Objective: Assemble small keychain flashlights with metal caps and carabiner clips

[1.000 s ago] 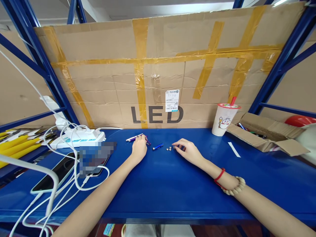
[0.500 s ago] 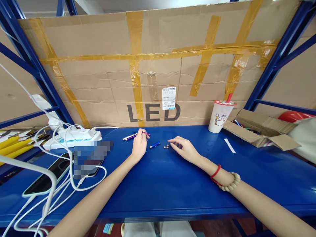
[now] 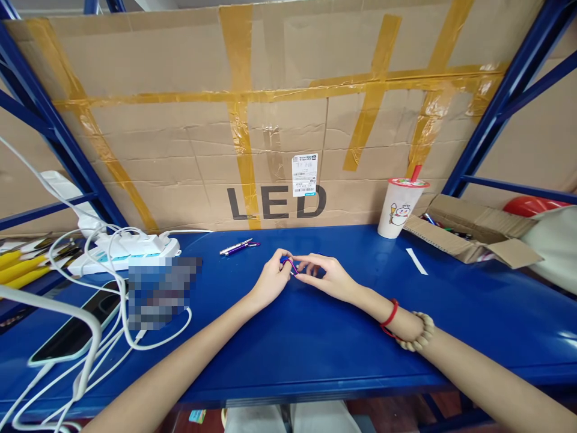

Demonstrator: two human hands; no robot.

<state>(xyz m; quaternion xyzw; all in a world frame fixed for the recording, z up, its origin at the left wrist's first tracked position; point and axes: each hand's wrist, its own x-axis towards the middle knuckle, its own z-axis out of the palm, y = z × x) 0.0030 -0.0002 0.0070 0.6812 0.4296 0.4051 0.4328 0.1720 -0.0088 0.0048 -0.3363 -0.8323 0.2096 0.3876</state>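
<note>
My left hand (image 3: 271, 280) is closed, its thumb and fingers pinching a thin, shiny purple pen-like piece (image 3: 294, 268). My right hand (image 3: 331, 278) meets it from the other side, thumb and forefinger curled at the end of the same piece. The hands almost touch, just above the blue tabletop. Beyond my left hand, a silver pen-like stick (image 3: 232, 248) and a purple one (image 3: 238, 248) lie side by side. The blue tube and small round silver cells are mostly or wholly hidden by my hands.
A paper cup with a red straw (image 3: 400, 209) and an open carton (image 3: 473, 231) stand at right, near a white strip (image 3: 416, 261). At left are a power strip (image 3: 130, 252), tangled white cables and a phone (image 3: 74, 331). A big cardboard sheet (image 3: 198, 162) walls the back.
My left hand has moved right and nearer from beside the sticks, bringing the purple piece. My right hand has shifted slightly left to meet it. The blue tube and round cells are now covered.
</note>
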